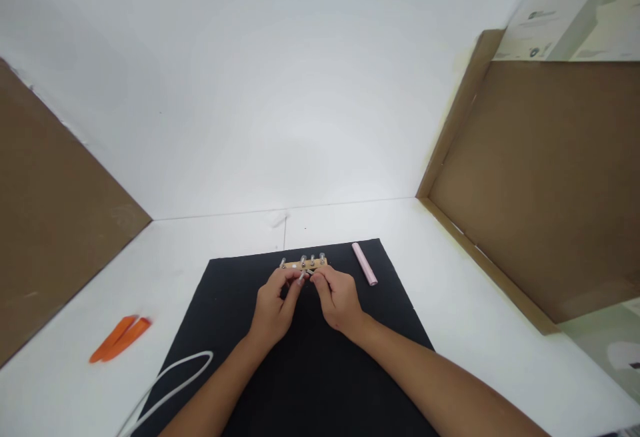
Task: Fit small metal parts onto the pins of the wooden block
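Note:
A light wooden strip with several small silvery upright pieces, like bolts or pegs, lies near the back of the black mat. Just in front of it my two hands meet. My left hand is closed, its thumb and fingers pinching a small silvery pin-like piece. My right hand is closed too, with thumb and forefinger at a thin, light-coloured piece touching or very near the first. Both pieces are too small to name surely. The hands hide part of the strip's front.
A pink tube lies on the mat at the back right. Orange strips rest on the white table at left. A white cable loops over the mat's left edge. White and brown panels wall in the table.

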Demonstrator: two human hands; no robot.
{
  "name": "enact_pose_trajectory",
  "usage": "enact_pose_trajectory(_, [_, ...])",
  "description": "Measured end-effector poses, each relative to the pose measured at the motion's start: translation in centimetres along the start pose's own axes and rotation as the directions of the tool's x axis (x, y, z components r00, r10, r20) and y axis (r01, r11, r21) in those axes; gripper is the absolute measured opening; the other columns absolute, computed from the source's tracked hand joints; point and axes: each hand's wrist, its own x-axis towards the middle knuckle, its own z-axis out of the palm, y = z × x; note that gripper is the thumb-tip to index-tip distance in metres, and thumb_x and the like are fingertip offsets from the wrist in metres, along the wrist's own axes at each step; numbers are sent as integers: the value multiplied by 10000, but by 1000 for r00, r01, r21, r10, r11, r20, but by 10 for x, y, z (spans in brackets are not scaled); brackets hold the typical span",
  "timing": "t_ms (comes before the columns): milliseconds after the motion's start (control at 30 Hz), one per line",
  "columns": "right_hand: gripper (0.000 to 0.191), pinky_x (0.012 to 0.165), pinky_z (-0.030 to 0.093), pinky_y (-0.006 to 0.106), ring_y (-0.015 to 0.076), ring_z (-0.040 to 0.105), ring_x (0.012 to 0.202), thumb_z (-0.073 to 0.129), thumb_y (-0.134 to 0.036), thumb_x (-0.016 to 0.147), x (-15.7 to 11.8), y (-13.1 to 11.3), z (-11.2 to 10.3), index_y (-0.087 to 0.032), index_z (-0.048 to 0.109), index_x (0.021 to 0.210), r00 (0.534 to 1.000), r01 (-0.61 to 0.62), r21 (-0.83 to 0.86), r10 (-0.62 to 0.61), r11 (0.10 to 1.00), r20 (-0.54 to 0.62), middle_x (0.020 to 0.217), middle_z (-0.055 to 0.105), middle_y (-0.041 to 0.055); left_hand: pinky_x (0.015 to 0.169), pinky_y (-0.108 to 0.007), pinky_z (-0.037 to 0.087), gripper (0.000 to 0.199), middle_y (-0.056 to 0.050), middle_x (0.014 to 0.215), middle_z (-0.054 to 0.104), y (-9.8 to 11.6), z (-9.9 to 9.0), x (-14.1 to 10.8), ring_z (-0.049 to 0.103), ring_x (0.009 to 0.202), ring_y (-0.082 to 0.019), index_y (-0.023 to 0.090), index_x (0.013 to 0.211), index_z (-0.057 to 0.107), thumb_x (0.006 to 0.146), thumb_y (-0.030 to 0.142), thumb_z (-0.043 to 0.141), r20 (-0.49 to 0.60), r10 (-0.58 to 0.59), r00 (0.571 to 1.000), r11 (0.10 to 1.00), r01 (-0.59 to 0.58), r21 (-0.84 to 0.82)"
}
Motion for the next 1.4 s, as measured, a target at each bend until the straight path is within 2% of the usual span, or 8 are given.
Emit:
enact_pose_trajectory(100, [300, 610, 416, 250, 149, 595, 631, 378, -269, 982, 0, 0, 0, -182, 614, 818, 999, 22, -6, -21, 1000, 31, 710, 649, 40, 745, -276, 496, 175, -34, 893, 676, 0, 0, 0, 626, 799, -161, 195, 951, 640, 926, 307, 507, 3, -15, 1000, 1000, 15, -6])
enact_pose_trajectory(233, [293, 621, 419, 262, 151, 590, 636, 382, -266, 973, -1, 0, 0, -177, 611, 813, 989, 125, -10, -124, 992, 76, 708, 652, 40, 751, -275, 496, 165, -34, 905, 682, 0, 0, 0, 633, 808, -160, 196, 956, 632, 926, 299, 506, 0, -18, 1000, 1000, 18, -23])
enact_pose_trajectory(333, [298, 635, 428, 272, 155, 596, 644, 381, -271, 973, -1, 0, 1, -175, 617, 819, 984, 159, -22, -156, 987, 82, 717, 664, 48, 754, -277, 501, 162, -40, 921, 685, 0, 0, 0, 638, 820, -163, 195, 964, 630, 923, 293, 508, -1, -8, 1000, 1000, 8, -27])
enact_pose_trajectory(500, [280, 636, 432, 272, 160, 610, 654, 392, -264, 972, 0, -1, 0, -179, 633, 857, 991, 127, -30, -126, 991, 47, 738, 681, 51, 735, -279, 497, 164, -40, 900, 674, -1, 1, -1, 624, 805, -164, 198, 959, 630, 926, 291, 498, 10, 22, 1000, 1000, -22, 10])
enact_pose_trajectory(767, [324, 571, 388, 259, 151, 573, 589, 387, -288, 973, 2, -2, -1, -188, 612, 762, 1000, 18, -74, -19, 997, -7, 652, 633, 36, 733, -275, 492, 155, -32, 896, 670, -3, 1, -1, 615, 795, -161, 206, 963, 631, 923, 284, 504, 14, 19, 1000, 1000, -19, 18])
enact_pose_trajectory(1100, [296, 625, 405, 277, 158, 586, 614, 395, -274, 964, -1, -1, 0, -183, 619, 793, 984, 167, -85, -161, 982, 79, 683, 659, 41, 748, -276, 501, 156, -39, 907, 683, 0, 0, 0, 636, 819, -167, 204, 961, 633, 917, 281, 505, 6, 23, 1000, 1000, -23, 18])
enact_pose_trajectory(1267, [300, 608, 403, 265, 153, 592, 611, 394, -273, 970, 0, -2, -1, -182, 633, 813, 992, 121, -94, -118, 988, 36, 690, 668, 43, 734, -274, 497, 158, -36, 897, 674, -3, 1, -1, 626, 804, -165, 204, 956, 630, 921, 284, 498, 11, 46, 999, 998, -46, 32])
enact_pose_trajectory(1400, [324, 569, 375, 263, 149, 567, 566, 397, -279, 969, 2, -4, -2, -187, 624, 757, 997, 70, -120, -71, 990, -3, 635, 643, 36, 702, -263, 487, 151, -25, 870, 664, -4, 2, -1, 609, 761, -154, 209, 948, 626, 921, 289, 501, 10, 46, 999, 998, -46, 33])
